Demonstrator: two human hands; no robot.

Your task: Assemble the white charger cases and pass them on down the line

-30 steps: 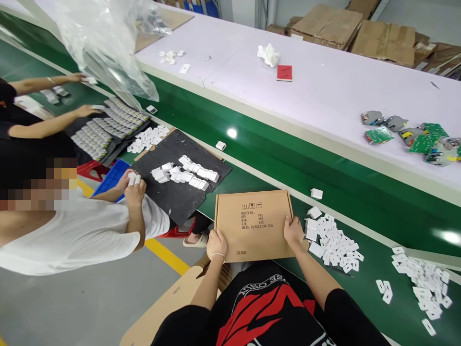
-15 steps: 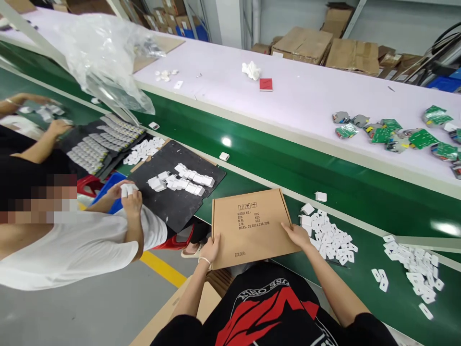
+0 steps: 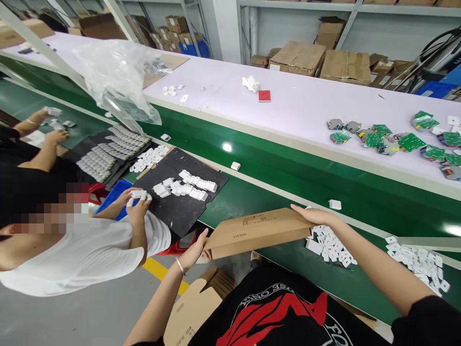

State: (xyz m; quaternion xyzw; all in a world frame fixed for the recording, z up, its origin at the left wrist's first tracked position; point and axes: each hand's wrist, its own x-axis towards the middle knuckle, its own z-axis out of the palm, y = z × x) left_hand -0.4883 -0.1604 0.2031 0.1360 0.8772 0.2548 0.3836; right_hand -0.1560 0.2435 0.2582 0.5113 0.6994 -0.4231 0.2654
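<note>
I hold a flat brown cardboard box [image 3: 252, 230] with black print, lifted and tilted nearly edge-on above the green belt's [image 3: 295, 178] near edge. My left hand [image 3: 194, 250] grips its near left corner with the fingers closed on the edge. My right hand [image 3: 315, 216] lies on the far right edge, fingers curled over it. Just right of the box, a pile of small white plastic parts [image 3: 329, 245] lies on the belt.
A second white pile [image 3: 418, 262] lies at the right. A person in a white shirt [image 3: 82, 250] works at my left over a black mat [image 3: 180, 192] with white parts. Folded cardboard [image 3: 190, 307] stands below my left arm. Green circuit boards [image 3: 399, 142] lie on the pink table.
The box has been lifted off the belt and tipped up from flat to nearly edge-on. My left hand dropped to its near corner; my right hand moved to its far right edge.
</note>
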